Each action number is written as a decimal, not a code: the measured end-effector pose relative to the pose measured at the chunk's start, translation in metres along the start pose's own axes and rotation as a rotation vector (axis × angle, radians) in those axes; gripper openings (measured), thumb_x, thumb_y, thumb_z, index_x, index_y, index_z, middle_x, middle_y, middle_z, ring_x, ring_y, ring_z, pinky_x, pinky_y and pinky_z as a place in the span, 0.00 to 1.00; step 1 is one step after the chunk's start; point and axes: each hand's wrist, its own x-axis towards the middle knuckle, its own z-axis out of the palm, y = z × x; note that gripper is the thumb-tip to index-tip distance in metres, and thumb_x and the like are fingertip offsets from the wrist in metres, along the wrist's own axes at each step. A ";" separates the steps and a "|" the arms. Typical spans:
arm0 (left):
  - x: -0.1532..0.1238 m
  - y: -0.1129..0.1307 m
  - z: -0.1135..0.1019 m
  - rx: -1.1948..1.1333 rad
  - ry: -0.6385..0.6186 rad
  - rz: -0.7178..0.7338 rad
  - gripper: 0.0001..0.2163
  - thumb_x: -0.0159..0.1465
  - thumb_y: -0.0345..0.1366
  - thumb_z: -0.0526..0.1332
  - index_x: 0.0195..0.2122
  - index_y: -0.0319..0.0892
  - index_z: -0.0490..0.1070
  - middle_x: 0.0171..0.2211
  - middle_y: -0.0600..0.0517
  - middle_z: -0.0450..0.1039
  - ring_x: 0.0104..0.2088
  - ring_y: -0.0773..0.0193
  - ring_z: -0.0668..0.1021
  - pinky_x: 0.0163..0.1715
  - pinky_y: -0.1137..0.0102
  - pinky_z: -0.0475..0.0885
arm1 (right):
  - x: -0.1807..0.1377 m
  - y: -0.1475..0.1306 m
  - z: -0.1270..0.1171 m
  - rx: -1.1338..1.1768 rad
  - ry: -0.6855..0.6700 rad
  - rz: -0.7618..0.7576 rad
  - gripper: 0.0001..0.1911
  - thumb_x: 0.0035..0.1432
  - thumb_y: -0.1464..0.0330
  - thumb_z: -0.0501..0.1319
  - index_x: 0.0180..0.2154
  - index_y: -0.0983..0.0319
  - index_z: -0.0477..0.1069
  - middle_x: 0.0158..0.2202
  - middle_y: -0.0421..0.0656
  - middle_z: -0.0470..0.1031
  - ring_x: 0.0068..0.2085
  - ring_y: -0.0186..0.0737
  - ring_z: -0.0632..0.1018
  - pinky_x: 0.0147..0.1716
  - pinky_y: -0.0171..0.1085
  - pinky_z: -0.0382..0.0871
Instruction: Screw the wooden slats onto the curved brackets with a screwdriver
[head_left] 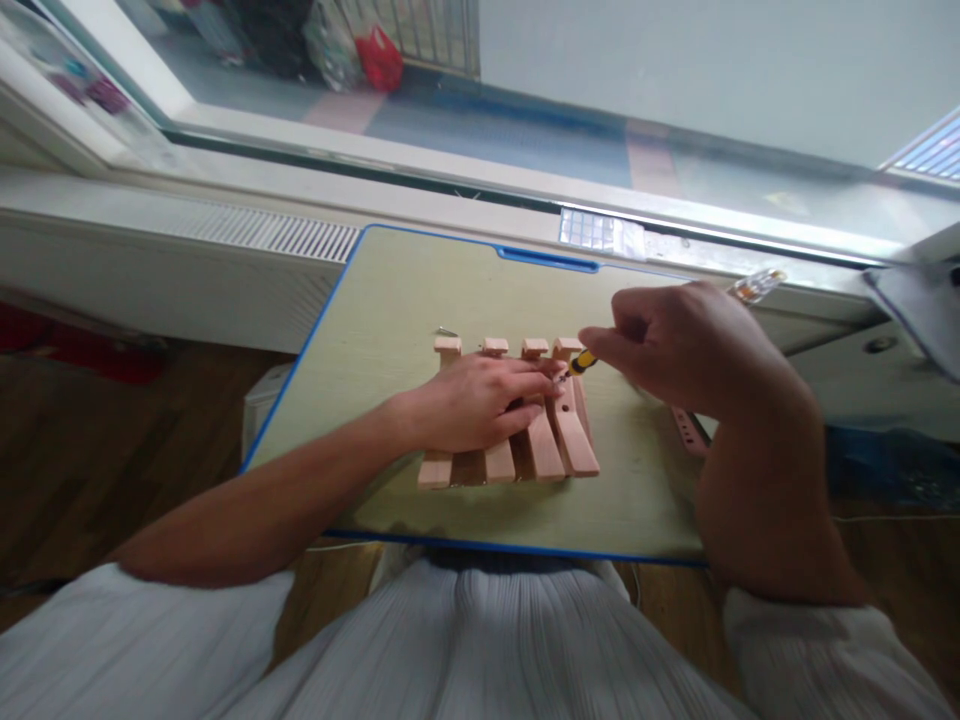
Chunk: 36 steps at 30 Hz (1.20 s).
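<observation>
A small slatted stand of pale wood (577, 445) lies on the table, its several slats running toward me. My left hand (480, 400) is laid across it from the left, thumb and fingers closed about the slats near the right end. My right hand (667, 335) is closed round a screwdriver with a yellow and black grip (581, 362). Its tip points down and left at the rightmost slat, beside my left fingertips; whether a screw sits under it is hidden. A dark hole shows in that slat just below. A small metal screw (445, 331) lies behind the stand's left end.
The table (360, 330) is yellowish with a blue rim and a blue slot at its far edge. Behind it run a window sill and a white radiator (300, 235). A clear object (759, 285) shows behind my right wrist; a pink strip (690, 432) lies at the right.
</observation>
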 end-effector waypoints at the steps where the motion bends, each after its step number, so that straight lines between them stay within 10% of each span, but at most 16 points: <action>1: 0.000 0.000 0.000 -0.002 0.002 0.002 0.18 0.79 0.41 0.55 0.66 0.53 0.75 0.73 0.58 0.69 0.69 0.56 0.77 0.70 0.56 0.70 | 0.000 0.002 0.000 -0.001 -0.009 -0.005 0.20 0.62 0.53 0.63 0.23 0.55 0.66 0.19 0.38 0.62 0.25 0.38 0.61 0.30 0.42 0.51; 8: 0.000 0.000 -0.001 -0.025 0.003 0.008 0.18 0.79 0.40 0.55 0.66 0.53 0.75 0.72 0.56 0.71 0.67 0.56 0.78 0.69 0.58 0.71 | -0.001 0.009 -0.002 0.109 -0.045 -0.034 0.13 0.64 0.52 0.66 0.36 0.53 0.78 0.27 0.39 0.80 0.26 0.42 0.75 0.30 0.43 0.60; 21: -0.001 0.000 -0.001 -0.010 -0.002 -0.006 0.18 0.79 0.41 0.55 0.66 0.53 0.75 0.73 0.56 0.70 0.68 0.55 0.78 0.68 0.58 0.71 | -0.014 0.017 -0.014 0.270 -0.086 -0.208 0.10 0.64 0.66 0.66 0.47 0.55 0.80 0.34 0.40 0.84 0.34 0.43 0.83 0.36 0.44 0.74; 36: -0.001 -0.001 0.000 -0.022 0.016 0.001 0.18 0.79 0.41 0.55 0.66 0.54 0.75 0.72 0.57 0.70 0.68 0.56 0.78 0.70 0.58 0.71 | -0.013 0.009 -0.013 0.218 -0.011 -0.126 0.12 0.67 0.59 0.63 0.42 0.59 0.82 0.32 0.43 0.83 0.32 0.41 0.79 0.34 0.42 0.64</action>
